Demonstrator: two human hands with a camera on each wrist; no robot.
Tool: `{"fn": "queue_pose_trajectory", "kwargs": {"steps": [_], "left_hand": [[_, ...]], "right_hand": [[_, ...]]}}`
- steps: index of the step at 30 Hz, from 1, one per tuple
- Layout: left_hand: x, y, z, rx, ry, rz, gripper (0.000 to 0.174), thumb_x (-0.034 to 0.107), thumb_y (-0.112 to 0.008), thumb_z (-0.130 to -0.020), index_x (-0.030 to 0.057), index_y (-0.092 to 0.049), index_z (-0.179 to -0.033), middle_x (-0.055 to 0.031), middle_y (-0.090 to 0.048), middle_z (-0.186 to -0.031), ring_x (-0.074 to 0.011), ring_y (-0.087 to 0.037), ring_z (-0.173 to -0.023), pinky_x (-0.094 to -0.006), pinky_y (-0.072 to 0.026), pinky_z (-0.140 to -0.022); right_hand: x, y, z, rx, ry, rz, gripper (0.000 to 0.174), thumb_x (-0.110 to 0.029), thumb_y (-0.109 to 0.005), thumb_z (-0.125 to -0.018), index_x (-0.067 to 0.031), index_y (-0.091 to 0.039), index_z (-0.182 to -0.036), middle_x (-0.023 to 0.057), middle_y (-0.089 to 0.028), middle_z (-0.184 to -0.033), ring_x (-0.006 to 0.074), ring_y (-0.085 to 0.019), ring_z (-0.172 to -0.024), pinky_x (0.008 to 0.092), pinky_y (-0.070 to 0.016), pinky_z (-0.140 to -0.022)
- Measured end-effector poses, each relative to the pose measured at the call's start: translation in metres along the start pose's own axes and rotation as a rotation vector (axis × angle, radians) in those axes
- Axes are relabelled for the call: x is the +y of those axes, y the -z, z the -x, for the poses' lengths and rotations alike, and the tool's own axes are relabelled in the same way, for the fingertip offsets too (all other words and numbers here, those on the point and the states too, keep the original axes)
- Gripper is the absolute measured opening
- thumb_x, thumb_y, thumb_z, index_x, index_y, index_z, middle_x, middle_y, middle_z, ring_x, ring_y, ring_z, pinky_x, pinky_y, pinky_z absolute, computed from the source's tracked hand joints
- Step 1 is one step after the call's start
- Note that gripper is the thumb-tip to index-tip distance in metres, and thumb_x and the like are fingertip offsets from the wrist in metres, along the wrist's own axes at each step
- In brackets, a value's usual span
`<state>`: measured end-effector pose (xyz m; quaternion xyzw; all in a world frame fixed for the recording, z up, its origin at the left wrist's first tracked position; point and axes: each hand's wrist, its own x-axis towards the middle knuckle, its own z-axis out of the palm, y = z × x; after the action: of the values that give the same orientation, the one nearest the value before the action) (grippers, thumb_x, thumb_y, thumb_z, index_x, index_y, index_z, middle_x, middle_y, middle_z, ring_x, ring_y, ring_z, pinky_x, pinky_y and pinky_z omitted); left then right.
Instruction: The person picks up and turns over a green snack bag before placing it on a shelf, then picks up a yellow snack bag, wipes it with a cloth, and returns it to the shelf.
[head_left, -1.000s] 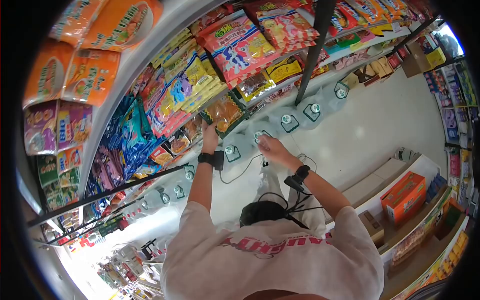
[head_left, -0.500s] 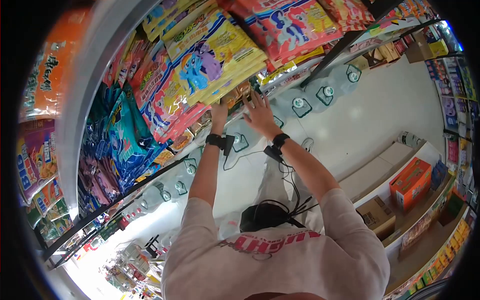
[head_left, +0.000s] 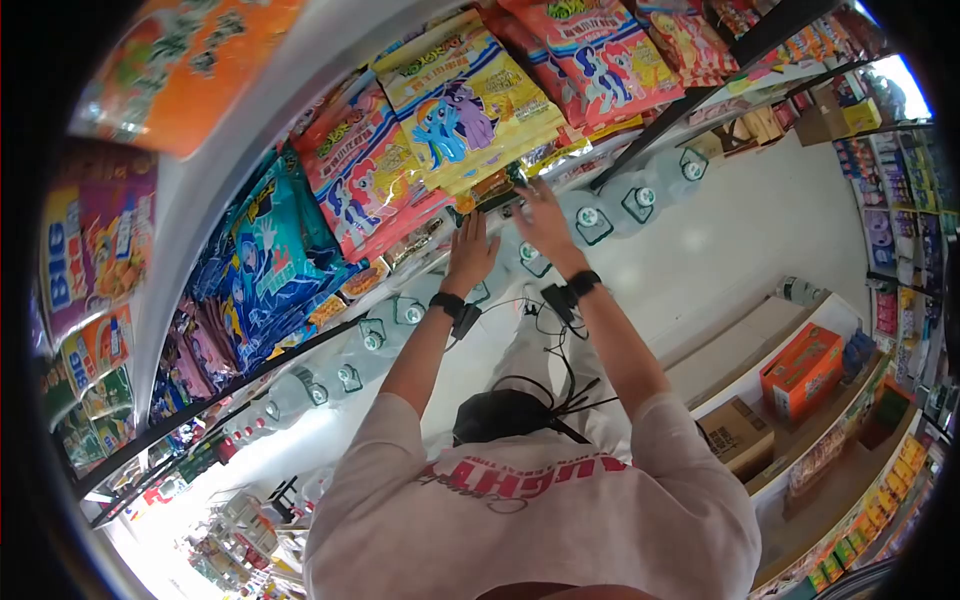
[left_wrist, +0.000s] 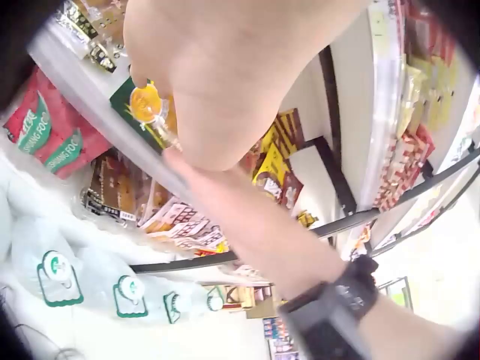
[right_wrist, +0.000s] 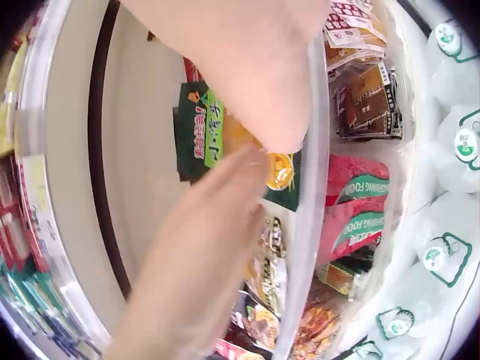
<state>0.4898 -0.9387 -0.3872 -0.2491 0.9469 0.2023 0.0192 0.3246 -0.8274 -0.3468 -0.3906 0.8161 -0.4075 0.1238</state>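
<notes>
A dark green snack bag [right_wrist: 196,135] with an orange picture lies on the lower shelf, partly covered by the hands. In the head view the bag [head_left: 492,188] shows just under the yellow packs. My left hand [head_left: 472,255] reaches to its front edge, fingers straight. Just right of it, my right hand [head_left: 545,222] extends loosely straight fingers over the shelf edge. In the left wrist view the left hand [left_wrist: 214,82] overlaps the bag [left_wrist: 142,112]. The right wrist view shows the right hand [right_wrist: 247,67] above the bag and the left hand [right_wrist: 199,255] blurred alongside.
Yellow cartoon snack packs [head_left: 470,100] overhang from the shelf above, with pink packs [head_left: 605,60] beside them. Large clear water bottles [head_left: 590,215] line the floor below. Red bags [right_wrist: 356,214] sit on a lower level. Behind stands a low shelf with an orange box [head_left: 803,370].
A second ago my left hand gripped the green bag near the shelf front; now the bag lies further in. The right hand moved up to the shelf, and the left hand's fingers have straightened.
</notes>
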Motion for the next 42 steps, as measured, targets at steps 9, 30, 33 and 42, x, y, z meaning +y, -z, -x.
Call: {"fn": "queue_pose_trajectory", "kwargs": {"steps": [9, 30, 33, 42], "left_hand": [[-0.018, 0.011, -0.050, -0.392, 0.062, 0.139, 0.072, 0.048, -0.059, -0.092, -0.0083, -0.049, -0.135, -0.0332, -0.056, -0.132, -0.0447, -0.057, -0.122, -0.0492, -0.0469, -0.102], [-0.016, 0.018, -0.044, -0.368, 0.244, 0.719, 0.029, 0.025, -0.056, -0.090, -0.0003, -0.069, -0.095, -0.0091, -0.066, -0.088, -0.0222, -0.064, -0.072, -0.0358, -0.0541, -0.063], [-0.015, 0.005, -0.030, -0.325, 0.042, 0.505, 0.025, 0.024, -0.059, -0.089, 0.0029, -0.060, -0.076, -0.0059, -0.054, -0.068, -0.0191, -0.053, -0.055, -0.0302, -0.0406, -0.044], [0.104, 0.005, 0.067, -0.370, 0.382, 0.657, 0.025, 0.024, -0.058, -0.091, 0.0038, -0.060, -0.076, -0.0051, -0.053, -0.066, -0.0171, -0.051, -0.053, -0.0286, -0.0375, -0.043]], "right_hand": [[0.041, 0.205, 0.115, 0.521, -0.429, -0.443, 0.023, -0.014, -0.056, -0.101, 0.0002, -0.066, -0.116, 0.0112, -0.067, -0.117, 0.0170, -0.061, -0.110, 0.0336, -0.0495, -0.098], [-0.024, 0.427, 0.521, 1.857, -0.605, 0.045, 0.017, -0.008, -0.054, -0.097, 0.0012, -0.063, -0.109, 0.0076, -0.068, -0.104, 0.0152, -0.065, -0.098, 0.0293, -0.0527, -0.087], [-0.058, 0.478, 0.558, 1.990, -0.583, 0.257, 0.018, -0.005, -0.056, -0.094, 0.0008, -0.062, -0.110, 0.0129, -0.068, -0.104, 0.0204, -0.068, -0.095, 0.0327, -0.0527, -0.087], [-0.061, 0.627, 0.782, 1.874, -0.959, 1.229, 0.039, -0.016, -0.064, -0.088, 0.0025, -0.059, -0.121, 0.0275, -0.057, -0.123, 0.0398, -0.053, -0.121, 0.0468, -0.0399, -0.107]]}}
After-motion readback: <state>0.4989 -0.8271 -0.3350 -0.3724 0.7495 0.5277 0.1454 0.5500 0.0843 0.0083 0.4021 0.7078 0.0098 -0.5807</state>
